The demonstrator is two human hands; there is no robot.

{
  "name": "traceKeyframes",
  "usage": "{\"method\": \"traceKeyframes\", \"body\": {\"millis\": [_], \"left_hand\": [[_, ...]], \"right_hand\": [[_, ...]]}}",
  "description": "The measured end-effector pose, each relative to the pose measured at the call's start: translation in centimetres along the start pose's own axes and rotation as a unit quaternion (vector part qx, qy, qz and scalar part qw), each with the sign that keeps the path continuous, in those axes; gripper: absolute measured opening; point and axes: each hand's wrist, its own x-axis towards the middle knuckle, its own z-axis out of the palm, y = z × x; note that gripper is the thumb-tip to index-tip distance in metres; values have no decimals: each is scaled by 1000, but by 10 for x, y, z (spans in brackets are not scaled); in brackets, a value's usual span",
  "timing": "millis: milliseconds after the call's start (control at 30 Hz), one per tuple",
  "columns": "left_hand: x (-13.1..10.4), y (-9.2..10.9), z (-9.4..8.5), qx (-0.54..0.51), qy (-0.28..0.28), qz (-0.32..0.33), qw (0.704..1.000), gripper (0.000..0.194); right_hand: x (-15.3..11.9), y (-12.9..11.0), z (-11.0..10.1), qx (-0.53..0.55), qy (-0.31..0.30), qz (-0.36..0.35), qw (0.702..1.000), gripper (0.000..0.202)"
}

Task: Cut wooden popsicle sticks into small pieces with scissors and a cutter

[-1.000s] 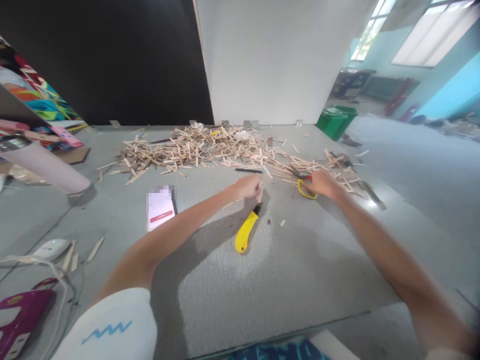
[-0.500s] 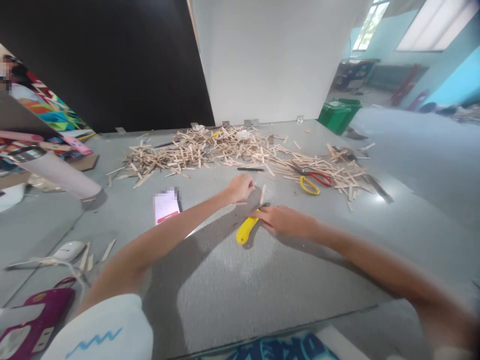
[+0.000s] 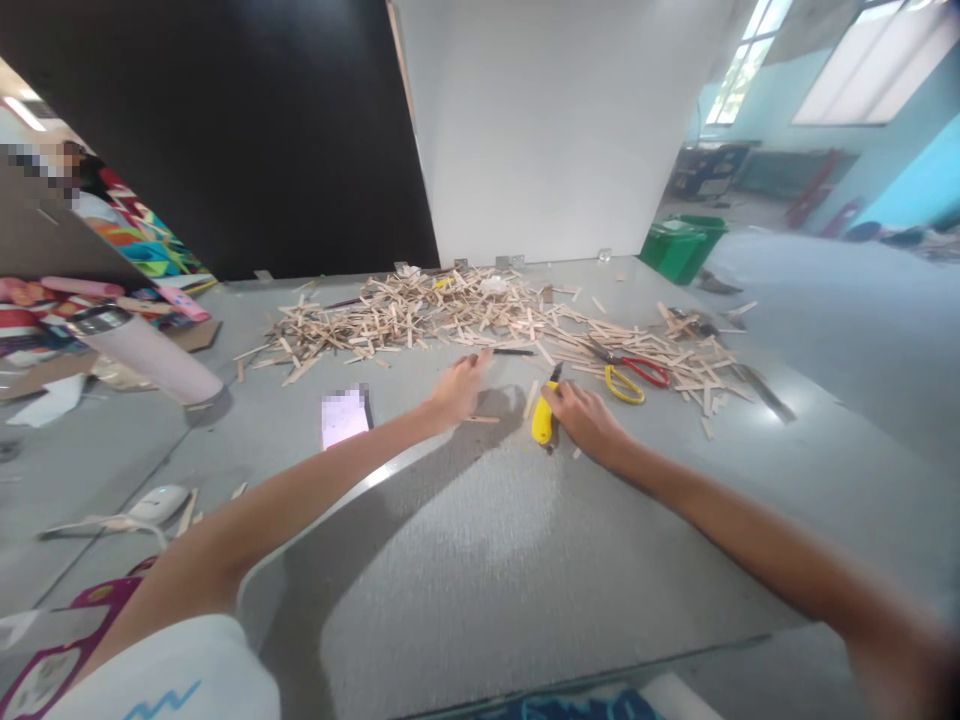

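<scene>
The right hand (image 3: 583, 418) closes around the yellow knife (image 3: 543, 415), which lies on the table (image 3: 480, 560) just short of the stick pile (image 3: 480, 312). The left hand (image 3: 459, 385) rests with fingers spread, left of the knife, touching a loose stick (image 3: 480, 419); scissors (image 3: 630, 372) lie at the pile's edge, right of the knife.

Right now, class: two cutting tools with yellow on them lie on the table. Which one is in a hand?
The yellow utility knife, gripped by the right hand. The yellow-and-red-handled scissors lie untouched among the wooden sticks.
</scene>
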Motion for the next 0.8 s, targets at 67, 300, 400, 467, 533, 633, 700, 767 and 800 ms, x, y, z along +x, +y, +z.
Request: {"method": "traceKeyframes", "body": {"millis": [67,300,400,467,533,633,700,767,800], "left_hand": [[-18,8,-2,41,26,35,998,40],[-114,49,15,118,41,236,964,27],[-135,55,21,128,75,286,947,23],[-140,55,24,127,113,300,939,20],[-140,53,27,119,157,303,933,21],[-142,52,28,100,210,296,926,35],[-147,54,26,88,226,289,926,32],[-153,59,22,81,228,290,926,25],[-157,62,19,80,225,296,925,25]], "right_hand": [[0,1,3,3,8,24,1000,37],[-1,2,11,38,31,80,996,36],[-2,4,12,56,41,92,993,38],[-2,6,13,65,52,93,992,41],[-3,7,14,71,64,88,992,44],[-5,10,15,80,83,79,990,44],[-6,12,17,89,97,77,988,45],[-8,13,19,99,111,82,985,45],[-8,14,20,104,118,84,984,46]]}}
